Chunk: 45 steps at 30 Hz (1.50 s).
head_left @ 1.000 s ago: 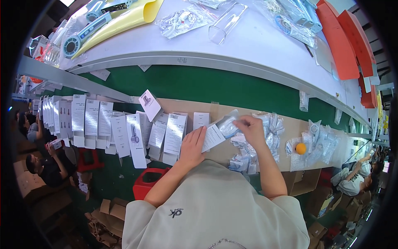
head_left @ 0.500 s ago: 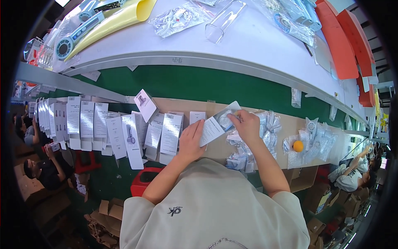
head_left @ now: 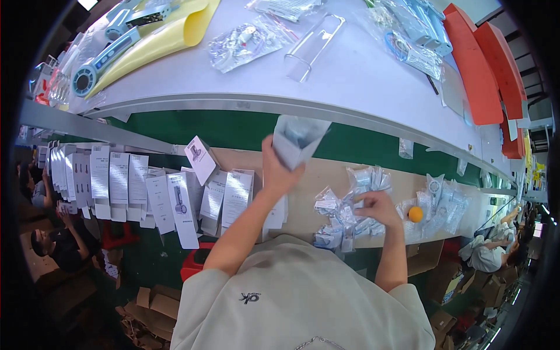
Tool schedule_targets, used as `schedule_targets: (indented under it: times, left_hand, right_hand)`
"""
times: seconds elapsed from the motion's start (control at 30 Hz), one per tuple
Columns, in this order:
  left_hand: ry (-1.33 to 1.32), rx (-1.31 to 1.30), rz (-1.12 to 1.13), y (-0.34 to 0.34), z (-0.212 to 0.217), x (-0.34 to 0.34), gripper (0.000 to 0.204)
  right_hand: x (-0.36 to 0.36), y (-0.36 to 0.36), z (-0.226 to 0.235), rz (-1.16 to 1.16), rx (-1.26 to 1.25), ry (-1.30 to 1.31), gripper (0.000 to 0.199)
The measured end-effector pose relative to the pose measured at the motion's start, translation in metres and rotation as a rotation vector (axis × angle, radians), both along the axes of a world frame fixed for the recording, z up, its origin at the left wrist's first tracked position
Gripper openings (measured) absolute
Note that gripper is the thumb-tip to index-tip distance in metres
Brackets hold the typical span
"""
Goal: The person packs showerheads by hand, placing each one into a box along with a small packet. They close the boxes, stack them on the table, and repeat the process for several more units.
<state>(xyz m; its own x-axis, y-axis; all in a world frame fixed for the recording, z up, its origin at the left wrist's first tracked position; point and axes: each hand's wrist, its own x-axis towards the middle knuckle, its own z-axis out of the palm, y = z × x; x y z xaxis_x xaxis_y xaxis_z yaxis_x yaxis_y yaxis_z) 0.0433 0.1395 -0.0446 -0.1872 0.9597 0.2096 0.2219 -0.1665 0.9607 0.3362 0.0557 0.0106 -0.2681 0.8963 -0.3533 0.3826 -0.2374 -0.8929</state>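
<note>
- Head view, above centre: the left hand (head_left: 280, 172) is wrapped around a white, open-topped cardboard box (head_left: 291, 150).
- Head view, right of centre: the right hand (head_left: 380, 209), fingers partly curled, is at silvery-clear plastic packets (head_left: 332, 224); whether it grips one cannot be told.

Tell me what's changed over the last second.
The left hand has carried the white box forward, away from the body. The right hand has left the box's open end and moved rightward to the pile of bagged parts. The row of white boxes and the round orange object stayed put.
</note>
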Motion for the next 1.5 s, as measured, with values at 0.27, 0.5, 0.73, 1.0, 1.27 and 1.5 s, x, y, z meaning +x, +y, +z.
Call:
schedule_targets:
  times: [0.27, 0.5, 0.73, 1.0, 1.27, 1.5]
  left_hand:
    - [0.483, -0.476, -0.197, 0.122, -0.061, 0.012, 0.062]
    - [0.443, -0.261, 0.102, 0.132, -0.158, 0.004, 0.048]
    - [-0.189, -0.040, -0.009, 0.135, -0.212, -0.056, 0.049]
    - [0.928, 0.267, -1.137, -0.029, 0.012, -0.016, 0.114]
    - [0.822, -0.196, -0.582, -0.084, -0.027, -0.031, 0.105]
    - [0.865, -0.062, -0.239, -0.080, -0.028, -0.037, 0.094]
  right_hand:
    - [-0.076, -0.017, -0.100, 0.201, 0.230, -0.869, 0.044]
    - [-0.219, -0.021, -0.138, -0.011, -0.056, -0.437, 0.106]
    - [-0.197, -0.025, -0.112, -0.088, -0.163, -0.242, 0.101]
    - [-0.084, 0.001, -0.068, 0.208, 0.176, -0.274, 0.091]
    - [0.100, 0.143, -0.161, -0.484, 0.534, -1.493, 0.057]
    - [0.099, 0.204, -0.213, -0.596, 0.383, -0.834, 0.058]
